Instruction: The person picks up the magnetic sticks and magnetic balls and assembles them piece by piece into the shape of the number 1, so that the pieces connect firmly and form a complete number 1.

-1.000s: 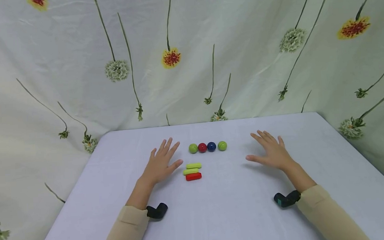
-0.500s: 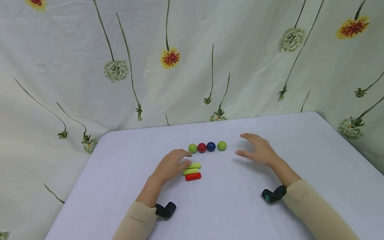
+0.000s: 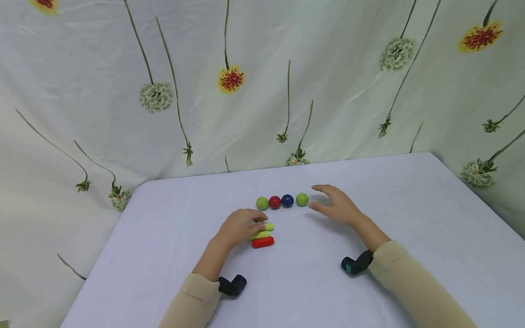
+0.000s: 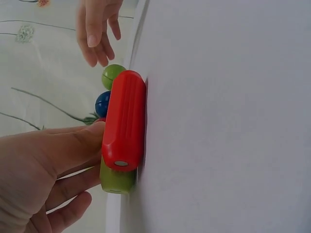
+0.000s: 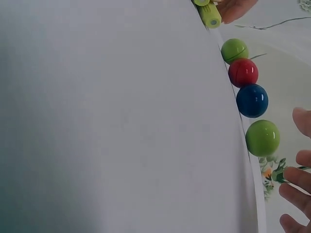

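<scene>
Two yellow-green rods [image 3: 261, 235] and a red rod [image 3: 263, 242] lie side by side at mid-table. The red one is ribbed, with a small metal disc in its end. My left hand [image 3: 240, 228] reaches over the left ends of the yellow-green rods, thumb and fingers apart at the farthest rod [image 5: 211, 15]. Its fingertips are partly hidden behind the red rod in the left wrist view. My right hand [image 3: 337, 207] holds nothing, thumb and fingers spread just right of a green ball [image 3: 302, 199].
Left of that ball, a blue ball [image 3: 287, 200], a red ball [image 3: 275, 202] and another green ball [image 3: 262, 203] stand in a row. All rest on a white-covered table [image 3: 297, 292]. A flower-print curtain [image 3: 260, 119] hangs behind its far edge.
My left hand has moved right and lowered to the rods, its fingers bending from a spread pose. My right hand has moved left toward the nearest green ball. Rods and balls have stayed put.
</scene>
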Action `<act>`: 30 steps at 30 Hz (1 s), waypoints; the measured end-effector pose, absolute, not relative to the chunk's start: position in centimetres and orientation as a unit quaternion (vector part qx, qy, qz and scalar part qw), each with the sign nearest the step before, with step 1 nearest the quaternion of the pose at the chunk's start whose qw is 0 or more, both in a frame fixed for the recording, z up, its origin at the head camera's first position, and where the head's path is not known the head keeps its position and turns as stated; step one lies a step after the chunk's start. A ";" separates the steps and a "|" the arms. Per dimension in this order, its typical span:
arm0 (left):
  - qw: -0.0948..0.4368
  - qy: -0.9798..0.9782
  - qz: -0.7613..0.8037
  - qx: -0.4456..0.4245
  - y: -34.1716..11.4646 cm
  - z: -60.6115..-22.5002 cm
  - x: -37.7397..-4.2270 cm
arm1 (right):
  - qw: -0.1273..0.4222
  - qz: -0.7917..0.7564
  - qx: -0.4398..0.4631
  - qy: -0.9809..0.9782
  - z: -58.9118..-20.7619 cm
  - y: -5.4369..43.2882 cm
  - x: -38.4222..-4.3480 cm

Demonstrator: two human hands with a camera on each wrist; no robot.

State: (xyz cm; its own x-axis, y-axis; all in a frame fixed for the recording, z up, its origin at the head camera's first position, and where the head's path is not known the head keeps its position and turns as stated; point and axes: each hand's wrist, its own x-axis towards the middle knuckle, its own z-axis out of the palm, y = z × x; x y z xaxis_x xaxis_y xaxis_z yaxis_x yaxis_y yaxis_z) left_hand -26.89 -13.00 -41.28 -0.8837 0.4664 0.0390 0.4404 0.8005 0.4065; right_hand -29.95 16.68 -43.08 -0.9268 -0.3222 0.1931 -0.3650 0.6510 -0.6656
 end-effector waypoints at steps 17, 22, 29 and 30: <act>0.038 0.949 0.204 0.235 -12.4 -41.1 -27.3 | 0.019 0.407 0.181 -0.895 -43.6 14.5 -31.1; 0.046 0.948 0.209 0.234 -12.4 -41.2 -27.4 | 0.016 0.416 0.179 -0.892 -44.1 14.2 -31.5; 0.047 0.949 0.218 0.223 -12.0 -41.3 -27.4 | 0.019 0.421 0.171 -0.891 -44.5 13.9 -31.8; 0.044 0.949 0.218 0.223 -11.9 -41.3 -27.4 | 0.019 0.422 0.169 -0.890 -44.5 13.9 -31.8</act>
